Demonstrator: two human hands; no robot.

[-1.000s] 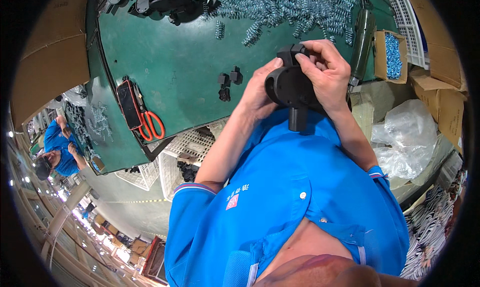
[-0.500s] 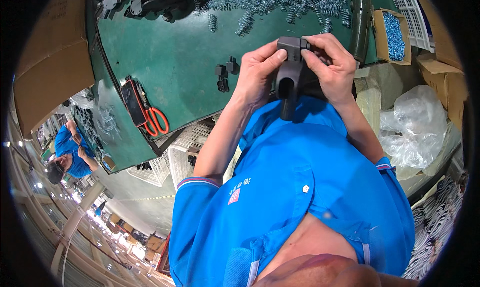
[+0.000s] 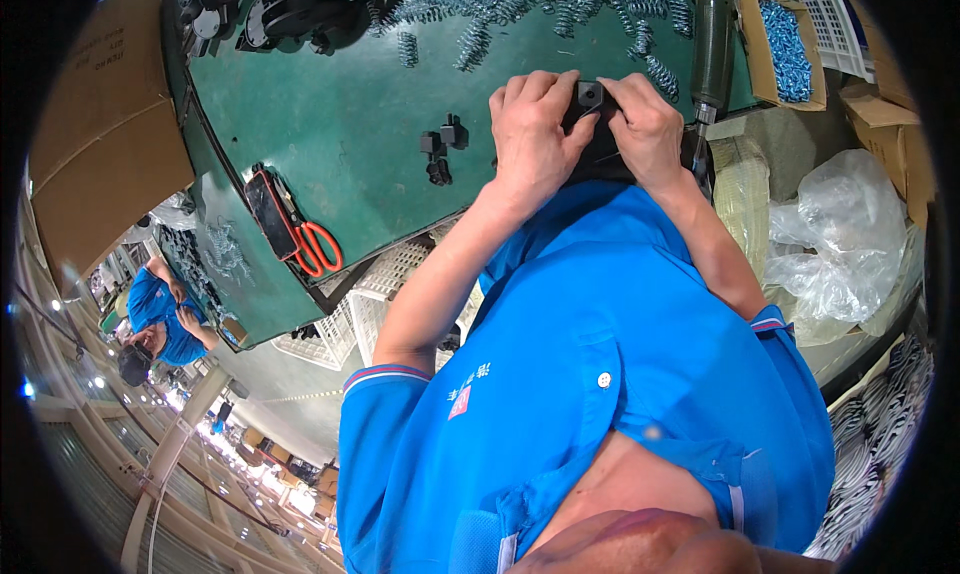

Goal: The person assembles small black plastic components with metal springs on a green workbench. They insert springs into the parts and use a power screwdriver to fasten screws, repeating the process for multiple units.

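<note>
Both hands grip a black plastic part (image 3: 590, 96) with a square end and a small round hole, close in front of my body. My left hand (image 3: 535, 124) wraps its fingers and thumb round the left side. From the other side, my right hand (image 3: 645, 124) presses the part with thumb and fingers. Most of the part is hidden behind my hands. On the green table left of them lie several small black plastic pieces (image 3: 440, 142). A heap of bluish metal springs (image 3: 530, 9) spreads beyond my hands.
Black parts (image 3: 305, 14) pile at the far left. Red-handled scissors (image 3: 318, 249) lie beside a phone-like device (image 3: 268, 214). A dark green power screwdriver (image 3: 712, 44) and a cardboard box of blue screws (image 3: 788, 54) are at right. A co-worker (image 3: 165, 319) sits at far left.
The black part has turned, so its square end with the hole now faces up and its tubular body no longer shows. My left hand has closed further round it.
</note>
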